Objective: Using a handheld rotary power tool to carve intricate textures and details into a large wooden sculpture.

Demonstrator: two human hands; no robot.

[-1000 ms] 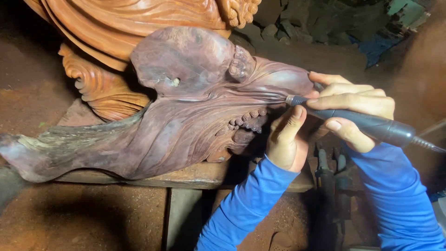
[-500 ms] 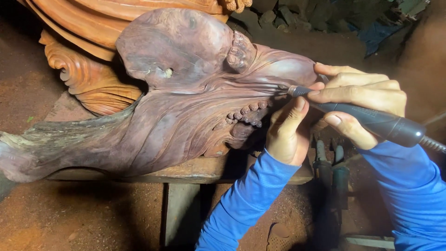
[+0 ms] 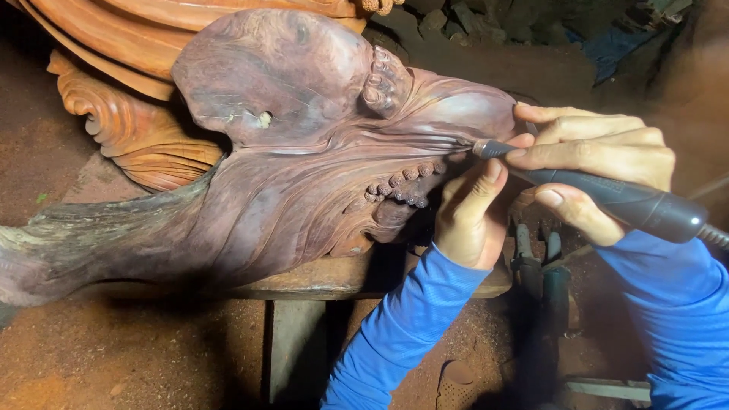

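A large purplish-brown carved wood piece (image 3: 304,159) lies across a wooden stand, with flowing grooves and rows of small beads. My right hand (image 3: 600,163) grips a dark pen-shaped rotary carving tool (image 3: 607,196), its metal tip touching a groove at the carving's right end. My left hand (image 3: 467,216) rests against the carving just below the tip, thumb raised beside the tool's front. Both arms wear blue sleeves.
An orange-brown carved piece with scrolls (image 3: 129,114) stands behind at the upper left. A wooden plank and post (image 3: 292,334) hold the carving up. Reddish sawdust covers the floor (image 3: 114,357). Dark metal tools (image 3: 543,273) stand below my hands.
The view has shifted a little, so the carving sits higher in the frame. The tool tip stays on the same groove and both hands keep their hold.
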